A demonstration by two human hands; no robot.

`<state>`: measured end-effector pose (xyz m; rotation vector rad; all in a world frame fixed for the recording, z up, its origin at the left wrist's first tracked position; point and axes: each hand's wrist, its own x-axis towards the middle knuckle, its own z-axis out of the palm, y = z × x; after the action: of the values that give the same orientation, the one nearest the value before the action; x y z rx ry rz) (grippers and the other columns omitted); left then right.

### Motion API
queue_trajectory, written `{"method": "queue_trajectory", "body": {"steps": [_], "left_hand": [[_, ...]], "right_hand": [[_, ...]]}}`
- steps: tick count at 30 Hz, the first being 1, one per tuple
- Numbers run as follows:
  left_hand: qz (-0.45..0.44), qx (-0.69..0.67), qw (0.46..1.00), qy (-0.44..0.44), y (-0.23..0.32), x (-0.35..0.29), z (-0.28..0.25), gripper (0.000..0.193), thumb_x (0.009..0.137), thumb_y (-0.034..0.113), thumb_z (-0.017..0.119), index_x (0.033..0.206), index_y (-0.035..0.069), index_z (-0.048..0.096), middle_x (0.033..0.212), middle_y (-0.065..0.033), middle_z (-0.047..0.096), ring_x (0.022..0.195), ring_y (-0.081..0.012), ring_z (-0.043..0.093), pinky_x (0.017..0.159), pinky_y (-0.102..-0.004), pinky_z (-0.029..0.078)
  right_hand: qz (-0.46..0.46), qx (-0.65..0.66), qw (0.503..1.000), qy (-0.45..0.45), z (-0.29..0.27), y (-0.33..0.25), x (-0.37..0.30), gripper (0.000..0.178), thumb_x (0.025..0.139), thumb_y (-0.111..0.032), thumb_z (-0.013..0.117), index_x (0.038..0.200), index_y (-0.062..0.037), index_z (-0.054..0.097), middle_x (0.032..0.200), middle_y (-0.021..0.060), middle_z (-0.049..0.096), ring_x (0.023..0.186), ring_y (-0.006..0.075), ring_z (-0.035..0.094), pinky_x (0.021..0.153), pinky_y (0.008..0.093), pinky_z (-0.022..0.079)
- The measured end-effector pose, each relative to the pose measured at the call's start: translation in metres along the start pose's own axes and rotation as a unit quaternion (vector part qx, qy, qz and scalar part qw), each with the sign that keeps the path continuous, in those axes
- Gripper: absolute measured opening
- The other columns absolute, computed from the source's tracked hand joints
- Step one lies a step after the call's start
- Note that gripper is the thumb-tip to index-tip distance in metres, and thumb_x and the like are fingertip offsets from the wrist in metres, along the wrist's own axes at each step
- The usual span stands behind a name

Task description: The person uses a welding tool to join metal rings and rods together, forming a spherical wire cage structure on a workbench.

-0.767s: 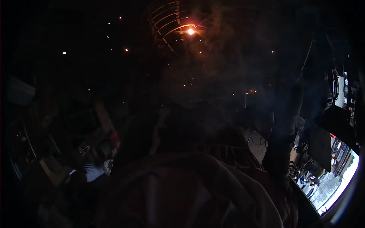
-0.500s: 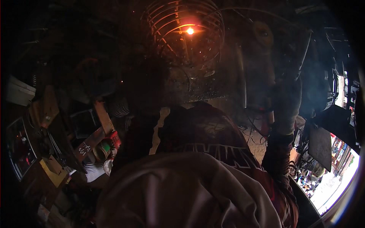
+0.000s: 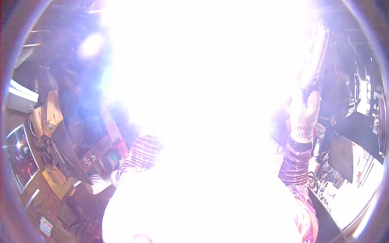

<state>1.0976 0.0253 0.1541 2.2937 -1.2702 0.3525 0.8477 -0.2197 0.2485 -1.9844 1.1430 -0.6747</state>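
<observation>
A white glare swamps the whole middle of the view and hides the work. At its right edge my right hand shows in part, in a pale knitted glove with a dark sleeve below. Its fingers are lost in the light, so I cannot see what they hold. A long, pale, tube-like thing stretches beyond the glove; its kind is unclear. On the left, only a ribbed, striped sleeve shows; my left hand is washed out. The round wire coil seen earlier is hidden by the glare.
Cardboard boxes, cables and a screen-like framed panel are at the left. A rusty metal beam lies nearer. Dark panels stand at the right, beside a bright opening.
A small orange glow inside the wire coil has given way to a blinding white flash over the middle. The surroundings are lit up. My right forearm stays in nearly the same place.
</observation>
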Motion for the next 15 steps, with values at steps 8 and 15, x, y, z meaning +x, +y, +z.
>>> {"method": "queue_trajectory", "body": {"steps": [8,15], "left_hand": [[0.006,0.000,1.000,-0.003,0.003,0.001,0.001,0.035,0.092,0.016,0.059,0.126,0.008,0.059,0.111,-0.0120,0.063,0.101,-0.0267,0.064,0.083,-0.0369,0.053],[0.012,0.006,1.000,-0.002,0.005,0.007,0.006,0.036,0.091,0.016,0.059,0.126,0.009,0.059,0.111,-0.0114,0.063,0.101,-0.0269,0.063,0.083,-0.0372,0.052]], "right_hand": [[-0.090,-0.099,0.991,0.008,-0.002,0.011,0.005,0.045,0.091,-0.009,0.066,0.130,0.0042,0.048,0.111,0.0142,0.061,0.096,0.0218,0.062,0.080,0.0328,0.052],[0.239,0.550,0.795,0.093,0.000,0.031,0.000,0.018,0.094,-0.007,0.061,0.109,-0.0006,0.053,0.094,0.0111,0.061,0.081,0.0183,0.060,0.071,0.0324,0.051]]}}
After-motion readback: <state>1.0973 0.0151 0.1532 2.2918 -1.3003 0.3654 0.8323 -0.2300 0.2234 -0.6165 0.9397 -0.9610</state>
